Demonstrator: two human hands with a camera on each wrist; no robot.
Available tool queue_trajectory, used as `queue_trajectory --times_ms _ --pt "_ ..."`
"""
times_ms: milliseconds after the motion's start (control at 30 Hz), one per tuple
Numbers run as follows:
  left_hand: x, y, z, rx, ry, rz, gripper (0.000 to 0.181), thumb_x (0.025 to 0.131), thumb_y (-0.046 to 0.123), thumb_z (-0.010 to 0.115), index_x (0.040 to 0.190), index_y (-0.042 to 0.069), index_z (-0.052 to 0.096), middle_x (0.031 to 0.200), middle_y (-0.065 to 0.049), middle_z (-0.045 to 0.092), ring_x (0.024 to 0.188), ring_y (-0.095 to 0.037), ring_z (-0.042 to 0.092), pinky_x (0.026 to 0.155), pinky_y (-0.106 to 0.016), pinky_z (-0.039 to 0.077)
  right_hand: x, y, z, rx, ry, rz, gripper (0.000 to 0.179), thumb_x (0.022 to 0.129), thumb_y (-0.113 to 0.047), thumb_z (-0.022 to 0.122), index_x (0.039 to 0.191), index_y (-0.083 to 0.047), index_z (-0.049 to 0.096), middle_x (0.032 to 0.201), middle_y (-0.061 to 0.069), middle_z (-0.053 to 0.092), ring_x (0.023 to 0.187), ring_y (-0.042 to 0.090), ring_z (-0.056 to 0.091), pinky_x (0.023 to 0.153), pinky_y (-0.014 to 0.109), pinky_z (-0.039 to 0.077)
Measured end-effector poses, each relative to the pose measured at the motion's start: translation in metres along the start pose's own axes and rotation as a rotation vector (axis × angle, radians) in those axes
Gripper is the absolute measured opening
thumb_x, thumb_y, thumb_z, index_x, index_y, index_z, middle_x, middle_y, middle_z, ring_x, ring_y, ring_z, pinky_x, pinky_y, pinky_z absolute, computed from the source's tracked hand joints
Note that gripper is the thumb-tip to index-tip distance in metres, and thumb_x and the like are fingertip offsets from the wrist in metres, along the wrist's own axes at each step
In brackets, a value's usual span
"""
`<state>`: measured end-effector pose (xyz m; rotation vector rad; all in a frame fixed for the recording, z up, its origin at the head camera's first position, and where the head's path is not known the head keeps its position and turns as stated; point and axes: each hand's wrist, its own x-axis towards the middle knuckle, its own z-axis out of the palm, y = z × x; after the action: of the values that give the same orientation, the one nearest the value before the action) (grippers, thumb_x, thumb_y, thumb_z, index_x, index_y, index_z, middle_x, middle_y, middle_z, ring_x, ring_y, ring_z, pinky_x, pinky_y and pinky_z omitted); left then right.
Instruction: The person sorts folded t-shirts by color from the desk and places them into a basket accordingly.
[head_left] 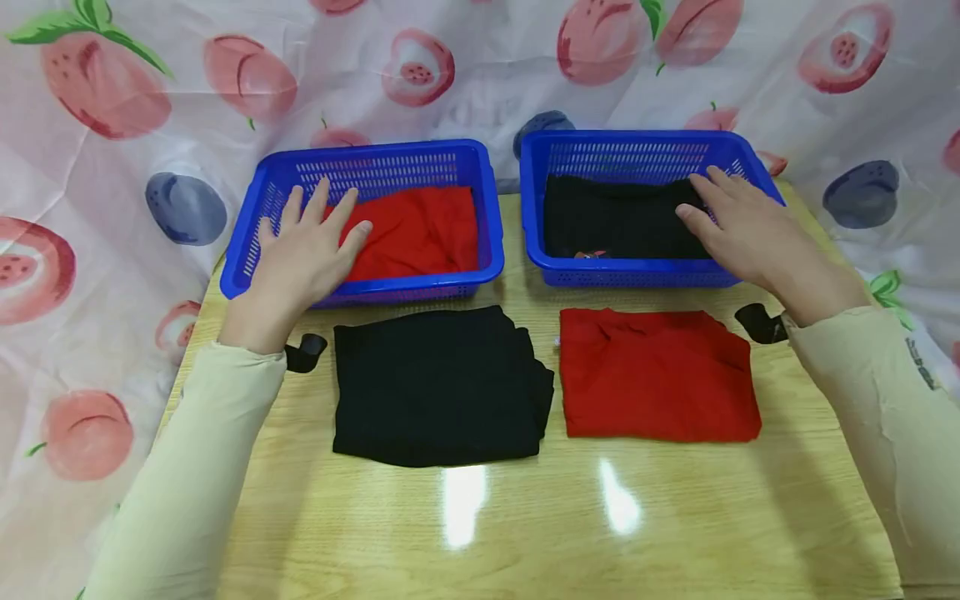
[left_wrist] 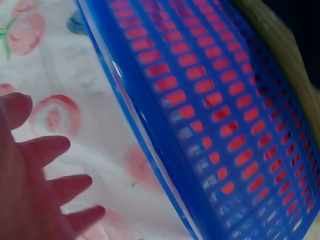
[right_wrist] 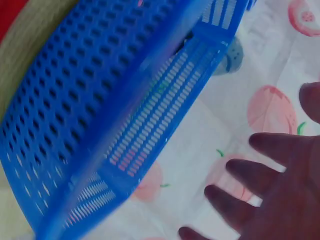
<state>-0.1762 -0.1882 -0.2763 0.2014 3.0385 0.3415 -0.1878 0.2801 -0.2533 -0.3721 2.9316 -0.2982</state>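
Note:
My left hand (head_left: 303, 254) is spread above the front left part of a blue basket (head_left: 491, 242), fingers apart and holding nothing. Folded red cloth (head_left: 420, 229) lies inside that basket. Over the right end of a second blue basket (head_left: 532, 217) hovers my right hand (head_left: 750, 229), also with extended fingers and nothing in them. That basket contains folded black cloth (head_left: 615, 217). In both wrist views the fingers stand apart from the basket walls. On the table in front lie a folded black garment (head_left: 438, 387) at left and a folded red garment (head_left: 656, 379) at right.
The baskets stand side by side at the back of a wooden table (head_left: 540, 533), with a narrow gap between them. A fruit-printed white cloth (head_left: 495, 75) hangs behind and along the sides. Black straps (head_left: 306, 353) are at the wrists.

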Motion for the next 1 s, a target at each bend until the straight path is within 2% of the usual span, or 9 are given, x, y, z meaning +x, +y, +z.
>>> queue_trajectory --times_ms 100,167,267,333,400,500,667,867,1000 --pt "-0.011 0.006 0.001 -0.054 0.133 0.070 0.057 0.092 0.049 0.028 0.142 0.023 0.023 0.143 -0.012 0.025 0.128 -0.034 0.022 0.099 -0.057 0.020 -0.004 -0.008 0.008 0.094 0.065 -0.016 0.061 0.095 -0.046 0.025 0.144 -0.011 0.013 0.146 0.018 0.014 0.131 0.038 0.012 0.102 0.055 0.008" --pt "-0.020 0.008 0.003 -0.121 0.209 0.108 0.050 0.093 0.044 0.035 0.135 0.019 0.038 0.127 -0.010 0.045 0.113 -0.029 0.042 0.090 -0.049 0.035 -0.008 -0.016 0.017 0.193 0.106 -0.021 0.058 0.094 -0.045 0.031 0.142 -0.015 0.023 0.140 0.017 0.032 0.125 0.037 0.030 0.099 0.055 0.021" --pt "-0.035 0.007 0.010 -0.239 0.267 0.135 0.037 0.092 0.040 0.039 0.118 0.017 0.053 0.102 -0.002 0.058 0.090 -0.022 0.052 0.076 -0.041 0.042 -0.017 -0.028 0.034 0.363 0.124 -0.030 0.051 0.093 -0.045 0.037 0.137 -0.020 0.035 0.124 0.011 0.052 0.111 0.031 0.048 0.090 0.052 0.035" --pt "-0.046 0.003 0.019 -0.315 0.274 0.136 0.033 0.092 0.041 0.040 0.107 0.018 0.057 0.087 0.001 0.060 0.076 -0.018 0.054 0.068 -0.037 0.041 -0.021 -0.036 0.047 0.473 0.108 -0.045 0.047 0.092 -0.044 0.039 0.134 -0.021 0.040 0.116 0.008 0.057 0.104 0.025 0.053 0.087 0.048 0.040" --pt "-0.056 -0.002 0.029 -0.388 0.261 0.118 0.032 0.092 0.043 0.041 0.100 0.018 0.059 0.078 0.001 0.061 0.069 -0.017 0.055 0.065 -0.034 0.041 -0.025 -0.044 0.060 0.573 0.062 -0.059 0.046 0.092 -0.042 0.040 0.132 -0.021 0.041 0.112 0.006 0.059 0.101 0.021 0.056 0.086 0.043 0.044" --pt "-0.068 -0.016 0.046 -0.531 0.201 0.051 0.032 0.090 0.045 0.043 0.095 0.018 0.060 0.074 -0.003 0.061 0.063 -0.018 0.058 0.060 -0.032 0.044 -0.027 -0.053 0.079 0.711 -0.003 -0.077 0.043 0.092 -0.038 0.043 0.130 -0.017 0.044 0.109 0.006 0.059 0.096 0.019 0.058 0.082 0.037 0.047" --pt "-0.078 -0.045 0.070 -0.798 0.119 -0.056 0.037 0.092 0.040 0.043 0.103 0.008 0.057 0.084 -0.014 0.060 0.067 -0.025 0.061 0.056 -0.033 0.051 -0.027 -0.066 0.107 0.911 -0.120 -0.098 0.044 0.092 -0.031 0.047 0.130 -0.010 0.043 0.110 0.012 0.058 0.097 0.022 0.058 0.081 0.035 0.048" --pt "-0.090 -0.069 0.086 -1.084 -0.011 -0.175 0.041 0.093 0.037 0.044 0.111 0.001 0.050 0.075 -0.011 0.051 0.051 -0.018 0.052 0.039 -0.030 0.044 -0.029 -0.080 0.131 0.962 -0.241 -0.142 0.050 0.091 -0.030 0.050 0.134 -0.008 0.037 0.120 0.013 0.054 0.103 0.024 0.055 0.083 0.035 0.047" --pt "-0.092 -0.076 0.094 -1.185 -0.073 -0.218 0.042 0.092 0.039 0.045 0.105 -0.001 0.049 0.067 -0.004 0.048 0.047 -0.014 0.047 0.035 -0.027 0.040 -0.031 -0.084 0.144 0.992 -0.248 -0.144 0.050 0.091 -0.030 0.050 0.134 -0.008 0.037 0.122 0.013 0.052 0.105 0.024 0.054 0.085 0.034 0.046"
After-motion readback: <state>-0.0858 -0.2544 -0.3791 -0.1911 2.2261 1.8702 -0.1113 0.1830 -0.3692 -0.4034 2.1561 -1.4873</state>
